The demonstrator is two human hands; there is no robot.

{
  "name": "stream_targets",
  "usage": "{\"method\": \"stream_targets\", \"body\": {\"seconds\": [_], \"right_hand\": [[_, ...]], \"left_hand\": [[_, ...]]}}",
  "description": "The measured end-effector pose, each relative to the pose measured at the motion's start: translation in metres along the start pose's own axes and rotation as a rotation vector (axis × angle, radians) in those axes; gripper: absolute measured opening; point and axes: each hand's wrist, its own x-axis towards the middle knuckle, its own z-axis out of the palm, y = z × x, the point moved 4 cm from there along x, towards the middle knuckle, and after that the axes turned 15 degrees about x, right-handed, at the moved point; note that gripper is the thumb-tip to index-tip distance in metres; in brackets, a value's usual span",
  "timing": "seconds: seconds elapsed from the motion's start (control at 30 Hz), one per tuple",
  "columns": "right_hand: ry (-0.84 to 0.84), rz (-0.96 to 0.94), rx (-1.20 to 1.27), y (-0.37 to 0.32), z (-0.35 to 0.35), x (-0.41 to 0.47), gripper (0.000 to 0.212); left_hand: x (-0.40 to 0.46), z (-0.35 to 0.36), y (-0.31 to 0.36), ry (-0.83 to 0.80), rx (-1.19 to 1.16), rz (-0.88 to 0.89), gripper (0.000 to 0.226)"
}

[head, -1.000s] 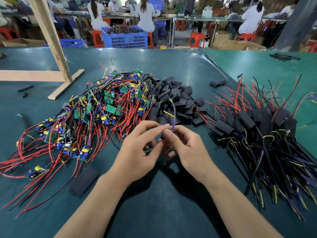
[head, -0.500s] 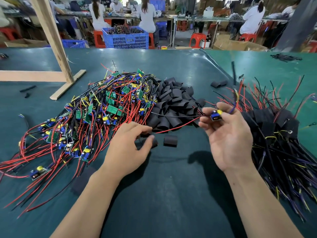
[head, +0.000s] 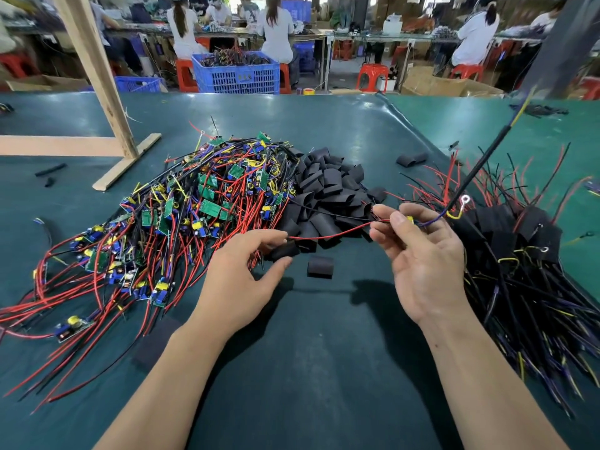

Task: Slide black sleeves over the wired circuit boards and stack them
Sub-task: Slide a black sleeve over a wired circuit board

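Note:
My right hand pinches a small wired circuit board between thumb and fingertips; its red wire runs left and its dark wire sticks up to the right. My left hand pinches a black sleeve at the near edge of the pile of loose black sleeves. One loose sleeve lies between my hands. A big heap of bare wired boards lies to the left. The stack of sleeved boards lies to the right.
A wooden frame stands at the back left of the green table. A stray sleeve lies further back. Beyond the table stand a blue crate, red stools and several seated people.
My right hand pulled a wired board out to the right and has risen slightly. My left hand dropped to the sleeve pile and took hold of a sleeve.

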Motion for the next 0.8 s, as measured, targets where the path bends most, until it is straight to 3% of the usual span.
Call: {"method": "stream_targets", "body": {"seconds": [0.13,0.37,0.8], "right_hand": [[0.022,0.034,0.031,-0.0003,-0.0011,0.0007,0.02],[0.044,0.027,-0.014,-0.0017,-0.0001,-0.001,0.02],[0.048,0.049,-0.007,-0.0018,-0.0014,-0.0015,0.021]], "left_hand": [[-0.0006,-0.0028,0.006,0.096,-0.117,0.069,0.043],[-0.0011,-0.0036,0.0045,0.197,-0.129,0.119,0.034],[-0.0007,-0.0024,0.0018,0.198,-0.063,0.13,0.038]]}}
